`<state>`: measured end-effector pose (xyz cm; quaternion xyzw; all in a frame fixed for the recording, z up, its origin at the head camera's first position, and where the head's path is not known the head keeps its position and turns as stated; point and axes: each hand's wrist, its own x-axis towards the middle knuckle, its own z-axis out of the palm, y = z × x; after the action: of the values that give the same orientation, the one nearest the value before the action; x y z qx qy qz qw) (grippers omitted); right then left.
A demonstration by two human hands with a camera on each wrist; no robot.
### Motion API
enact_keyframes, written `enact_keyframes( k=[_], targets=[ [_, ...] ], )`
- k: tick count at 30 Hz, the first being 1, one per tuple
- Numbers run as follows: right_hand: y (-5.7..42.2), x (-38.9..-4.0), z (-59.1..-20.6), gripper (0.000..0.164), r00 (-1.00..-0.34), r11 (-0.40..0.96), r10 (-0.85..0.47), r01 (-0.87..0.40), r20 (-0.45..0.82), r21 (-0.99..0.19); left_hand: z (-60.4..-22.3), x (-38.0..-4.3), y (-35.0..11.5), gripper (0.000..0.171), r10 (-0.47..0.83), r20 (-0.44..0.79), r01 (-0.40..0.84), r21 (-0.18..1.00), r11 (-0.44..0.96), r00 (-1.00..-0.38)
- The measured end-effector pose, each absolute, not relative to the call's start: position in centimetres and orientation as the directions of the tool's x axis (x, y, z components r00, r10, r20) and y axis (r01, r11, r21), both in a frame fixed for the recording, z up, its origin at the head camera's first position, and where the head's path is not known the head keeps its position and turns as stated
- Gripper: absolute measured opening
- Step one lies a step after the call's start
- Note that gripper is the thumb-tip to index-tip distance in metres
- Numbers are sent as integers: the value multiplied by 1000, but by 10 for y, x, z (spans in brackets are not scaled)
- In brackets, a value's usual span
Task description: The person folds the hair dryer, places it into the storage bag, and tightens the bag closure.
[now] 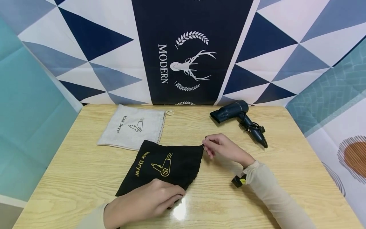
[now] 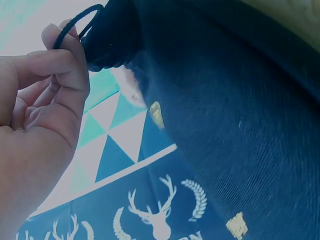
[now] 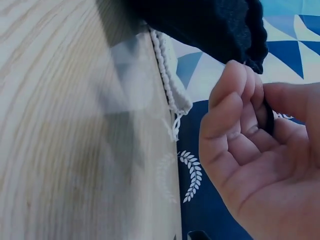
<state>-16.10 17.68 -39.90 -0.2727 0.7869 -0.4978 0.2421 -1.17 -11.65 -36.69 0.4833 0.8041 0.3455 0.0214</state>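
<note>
A black drawstring bag (image 1: 155,162) with yellow "Hair Dryer" lettering and a dryer drawing hangs between both hands, its scalloped mouth facing right. My left hand (image 1: 148,200) pinches the drawcord at the near corner of the mouth; in the left wrist view a loop of black cord (image 2: 75,22) runs over the fingers. At the far corner my right hand (image 1: 224,148) pinches the other cord end, with a bit of black cord (image 3: 269,117) between thumb and fingers in the right wrist view. The mouth edge is drawn fairly straight between the hands.
A light grey drawstring bag (image 1: 134,125) with the same print lies flat at the back left. To the back right lies a dark hair dryer (image 1: 233,111) with its cord bundled on the handle. A black plug (image 1: 237,181) with a yellow tag sits by the right sleeve.
</note>
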Motion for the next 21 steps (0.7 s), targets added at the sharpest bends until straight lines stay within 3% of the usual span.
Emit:
enact_keyframes(
  k=[10,17,21],
  targets=[
    [182,-167,-408,40,-795,395,-596,-164,-116,-904,-356,-10,-122,16,790,356,804,532,268,-499],
    [186,-173,-414,38,-831,437,-544,-165,-114,-884,-352,-11,-128,18,786,333,788,541,294,-522],
    [185,-177,-420,37,-838,431,-533,-147,-119,-890,-349,-12,-126,17,788,352,796,542,269,-505]
  ],
)
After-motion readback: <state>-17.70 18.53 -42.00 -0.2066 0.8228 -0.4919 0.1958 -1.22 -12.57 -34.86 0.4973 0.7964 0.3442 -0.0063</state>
